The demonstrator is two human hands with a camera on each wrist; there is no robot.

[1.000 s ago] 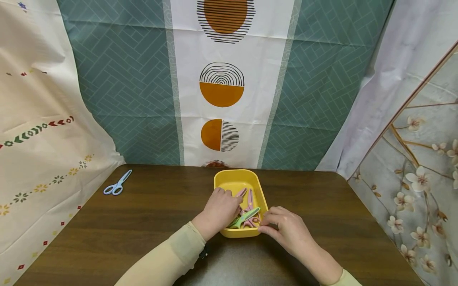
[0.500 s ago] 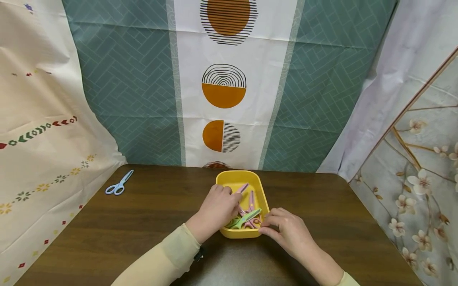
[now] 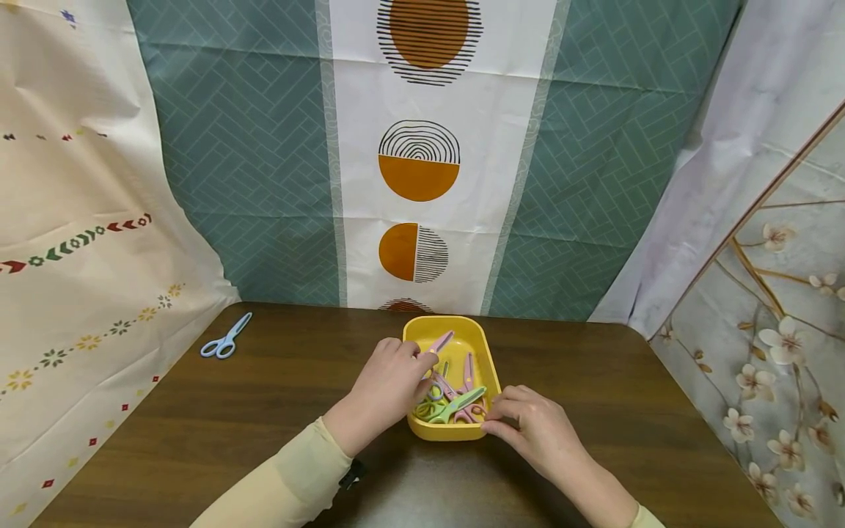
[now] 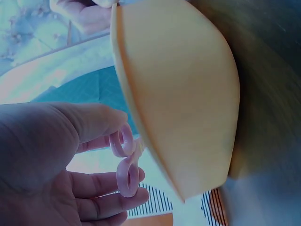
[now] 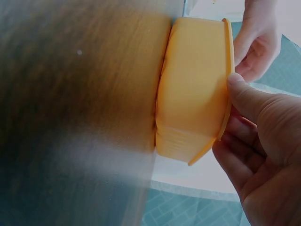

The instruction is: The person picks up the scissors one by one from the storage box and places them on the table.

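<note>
A yellow plastic bin [image 3: 449,433] stands on the table. My left hand [image 3: 389,378], over its left side, holds a pair of pink scissors [image 3: 441,342]. In the left wrist view the thumb and fingers grip the pink handle loops [image 4: 121,177] just beyond the bin's rim. My right hand [image 3: 536,431] pinches the rim at the near right corner, thumb outside, as the right wrist view shows. Inside the bin lie green scissors [image 3: 460,404], another pink pair [image 3: 469,370] and more handles partly hidden in the pile.
A pair of light blue scissors [image 3: 227,342] lies at the far left of the brown wooden table [image 3: 317,345]. Patterned cloths hang behind the table [image 3: 416,95] and along both sides.
My left hand has drawn slightly left and up with the pink scissors, uncovering more handles in the bin. The right hand stays at the rim. The head view has shifted a little.
</note>
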